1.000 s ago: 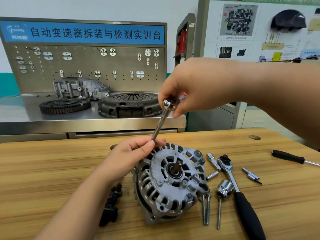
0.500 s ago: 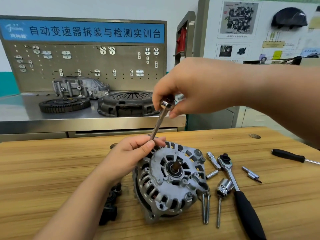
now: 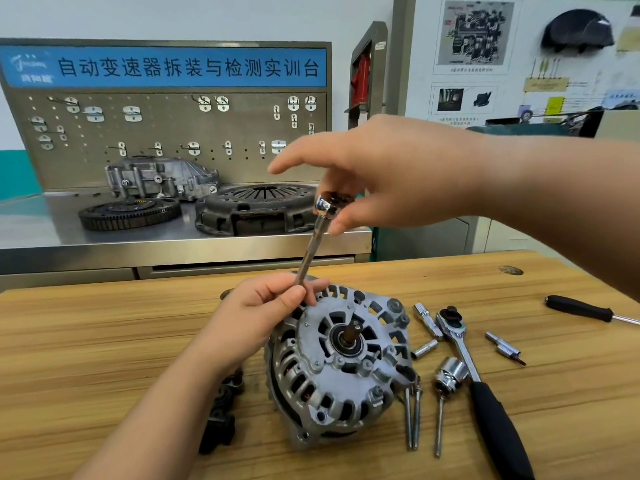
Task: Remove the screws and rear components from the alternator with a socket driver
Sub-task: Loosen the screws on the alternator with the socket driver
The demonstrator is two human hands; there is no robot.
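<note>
Just under the left hand (image 3: 256, 317), the alternator (image 3: 346, 362) is sitting tilted on the wood-grain desk (image 3: 104, 341). It has a ribbed grey cast housing with slotted vents and a dark shaft stub in the centre bearing.

The left hand is gripping the lower shaft of the socket driver (image 3: 311, 251), fingers and thumb curling round it at the housing's top edge. The hand is hiding the tip. The driver is a slim chrome rod leaning up-right to a polished round head.

The right hand (image 3: 388, 174) is hovering at that head. The thumb tip is lying against the neck just below it and the index finger is sticking out straight, clear of the tool. I can't tell whether the other fingers are touching the head.

Right of the left hand are lying:
- a chrome ratchet (image 3: 485, 393) with a black grip
- two long bolts (image 3: 412, 420)
- small chrome sockets (image 3: 425, 349)
- a black-handled screwdriver (image 3: 581, 308)

Below the left wrist, black moulded parts (image 3: 221, 414) are lying.

Beyond both hands, a blue banner (image 3: 190, 67) is reading "自动变速器拆装与检测实训台" above a pegboard (image 3: 173, 133).
</note>
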